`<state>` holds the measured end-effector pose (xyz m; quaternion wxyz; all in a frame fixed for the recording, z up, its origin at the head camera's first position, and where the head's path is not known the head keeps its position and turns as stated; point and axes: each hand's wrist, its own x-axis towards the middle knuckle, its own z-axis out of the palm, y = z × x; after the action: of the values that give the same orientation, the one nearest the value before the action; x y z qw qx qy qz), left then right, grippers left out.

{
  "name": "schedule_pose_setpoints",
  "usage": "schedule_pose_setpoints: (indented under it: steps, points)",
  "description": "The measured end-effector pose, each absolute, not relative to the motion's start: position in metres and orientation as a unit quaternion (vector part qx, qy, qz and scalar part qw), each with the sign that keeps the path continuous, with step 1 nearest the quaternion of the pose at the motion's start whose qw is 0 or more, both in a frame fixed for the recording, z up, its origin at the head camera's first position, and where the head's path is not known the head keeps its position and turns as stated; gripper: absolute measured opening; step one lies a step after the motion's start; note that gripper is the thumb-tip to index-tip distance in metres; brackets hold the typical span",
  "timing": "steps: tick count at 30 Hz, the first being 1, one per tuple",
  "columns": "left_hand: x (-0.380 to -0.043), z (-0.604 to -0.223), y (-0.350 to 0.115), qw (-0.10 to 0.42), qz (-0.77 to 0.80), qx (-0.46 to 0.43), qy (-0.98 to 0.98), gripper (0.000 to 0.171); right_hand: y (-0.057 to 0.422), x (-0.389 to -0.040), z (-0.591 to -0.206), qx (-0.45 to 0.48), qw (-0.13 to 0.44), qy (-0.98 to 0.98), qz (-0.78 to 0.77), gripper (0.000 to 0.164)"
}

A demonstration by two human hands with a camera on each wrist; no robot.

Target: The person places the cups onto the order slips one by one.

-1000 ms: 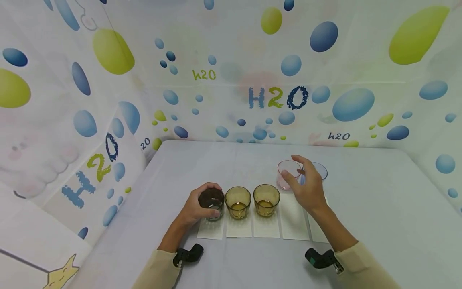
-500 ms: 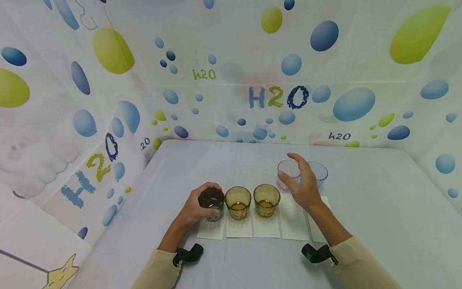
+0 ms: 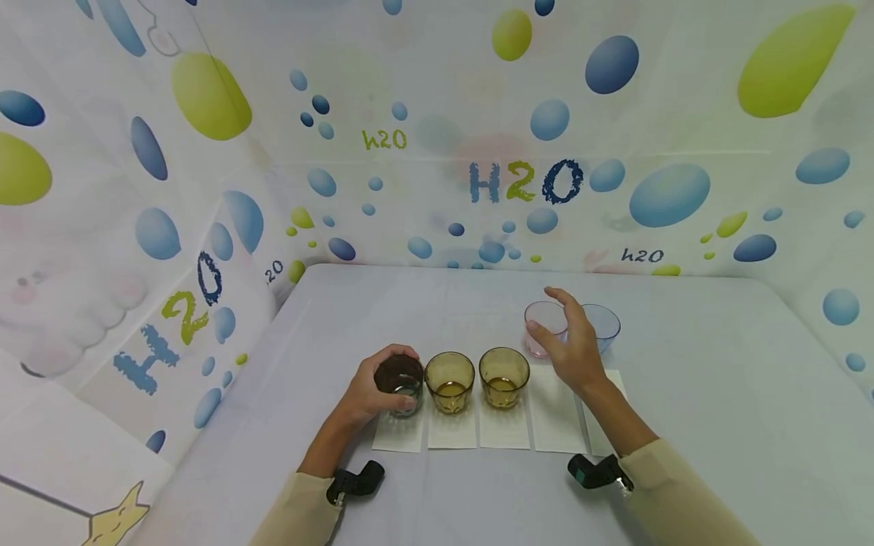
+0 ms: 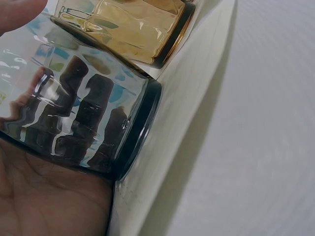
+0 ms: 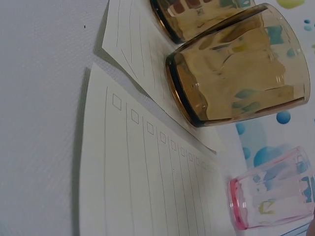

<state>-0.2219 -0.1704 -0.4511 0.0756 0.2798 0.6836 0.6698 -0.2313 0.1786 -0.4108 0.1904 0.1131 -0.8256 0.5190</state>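
Bubble-print backdrop (image 3: 437, 250) behind white table (image 3: 717, 364). Left hand (image 3: 362, 390) grips dark glass (image 3: 399, 371), upright on leftmost paper (image 3: 397, 438). Right hand (image 3: 573, 353), thumb and index parted, at pink glass (image 3: 544, 312) farther back; cannot tell whether it grips.

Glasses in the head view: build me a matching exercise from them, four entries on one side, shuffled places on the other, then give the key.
Column one
1. Dark glass
2. Two amber glasses
3. Pink glass
4. Blue-tinted glass

Column two
A. Farthest right of all the glasses
B. Gripped by the left hand
C. Partly behind the thumb of the right hand
D. Side by side on neighbouring papers

Right pairs: 1-B, 2-D, 3-C, 4-A
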Motion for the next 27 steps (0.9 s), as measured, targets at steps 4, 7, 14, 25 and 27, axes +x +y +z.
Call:
schedule_pose_setpoints:
  steps: [4, 7, 14, 25, 27]
  points:
    - [-0.222, -0.451, -0.170, 0.075, 0.669, 0.279, 0.684, 0.063, 0.178, -0.234, -0.412, 0.112, 0.197, -0.823, 0.520, 0.061]
    - [-0.222, -0.452, -0.171, 0.074, 0.669, 0.281, 0.684, 0.062, 0.178, -0.236, -0.412, 0.109, 0.199, -0.822, 0.522, 0.060]
    - [-0.222, -0.453, -0.171, 0.075, 0.668, 0.277, 0.686, 0.061, 0.179, -0.242, -0.417, 0.091, 0.192, -0.829, 0.517, 0.061]
    - [-0.221, -0.451, -0.171, 0.076, 0.670, 0.280, 0.683, 0.064, 0.175, -0.250, -0.416, 0.057, 0.168, -0.848, 0.499, 0.058]
    - [-0.221, -0.451, -0.171, 0.074, 0.669, 0.282, 0.684, 0.063, 0.174, -0.251, -0.416, 0.052, 0.165, -0.850, 0.498, 0.057]
